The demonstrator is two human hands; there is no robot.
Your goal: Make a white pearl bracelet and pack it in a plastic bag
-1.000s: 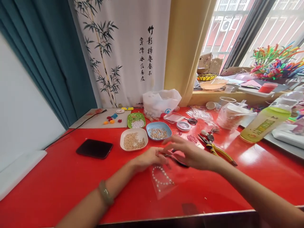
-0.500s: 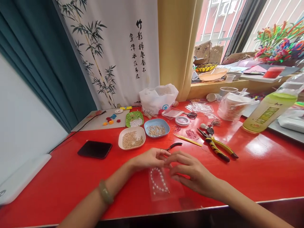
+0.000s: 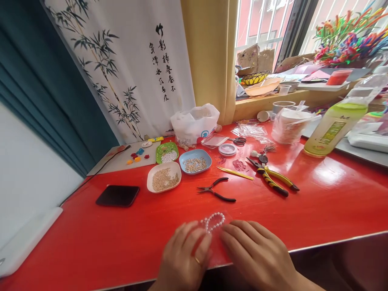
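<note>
A beaded bracelet [image 3: 223, 218] with white, pearl-like beads lies in a small clear plastic bag [image 3: 218, 247] at the table's front edge. My left hand [image 3: 184, 255] grips the bag's left side with bent fingers, and a ring shows on one finger. On the opposite side, the curled fingers of my right hand [image 3: 257, 252] hold the bag's right edge. Both thumbs are mostly hidden. Beyond the bag lie small black-handled pliers [image 3: 214, 190], their jaws pointing left.
Gold beads fill part of a cream dish [image 3: 149, 186], beside a blue dish [image 3: 182, 167] and a green dish [image 3: 159, 155]. Yellow-black pliers [image 3: 274, 180], yellow tweezers [image 3: 235, 173] and scissors [image 3: 239, 141] lie rightward. A phone [image 3: 117, 195] is left; a bottle [image 3: 333, 127] stands right.
Both hands have moved down toward the table's front edge with the bag, which has turned so the bracelet now sits at its far end. The small pliers are uncovered.
</note>
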